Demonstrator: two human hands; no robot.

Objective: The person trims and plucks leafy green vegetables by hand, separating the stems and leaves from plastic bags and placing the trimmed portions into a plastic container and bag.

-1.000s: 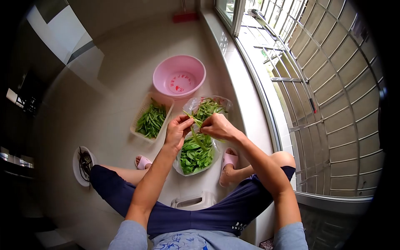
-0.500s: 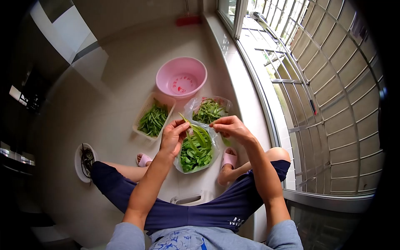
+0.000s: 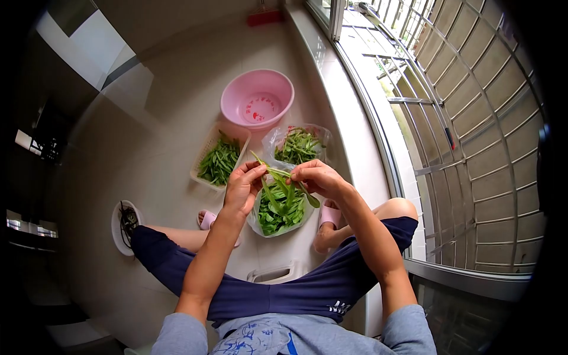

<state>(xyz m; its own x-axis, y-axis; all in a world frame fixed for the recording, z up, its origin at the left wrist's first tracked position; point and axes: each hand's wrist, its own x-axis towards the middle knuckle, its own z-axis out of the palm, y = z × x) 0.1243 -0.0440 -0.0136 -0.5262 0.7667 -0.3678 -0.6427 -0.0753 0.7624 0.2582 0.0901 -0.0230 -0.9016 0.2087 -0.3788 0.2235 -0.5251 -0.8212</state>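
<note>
My left hand (image 3: 244,184) pinches the stem end of a leafy green sprig (image 3: 278,171) between thumb and fingers. On the right, my right hand (image 3: 316,177) is closed on the same sprig, with a leaf hanging below its fingers. Both hands are held above a clear plastic bag of green leaves (image 3: 280,212). Just beyond them lies a second plastic bag (image 3: 297,145) with longer green stems. A white basket (image 3: 204,177) of cut green pieces stands to the left of the bags.
A pink basin (image 3: 257,99) stands behind the basket and bags. At the far left is a white bowl (image 3: 126,228) with dark strands. A grey-white stool (image 3: 276,273) is between my legs. A ledge (image 3: 349,112) and barred window run along the right. A red broom (image 3: 264,18) is at the back.
My right hand moved off to the right with a leafy piece, then came back toward my left hand. It now touches the sprig. The view has shifted slightly.
</note>
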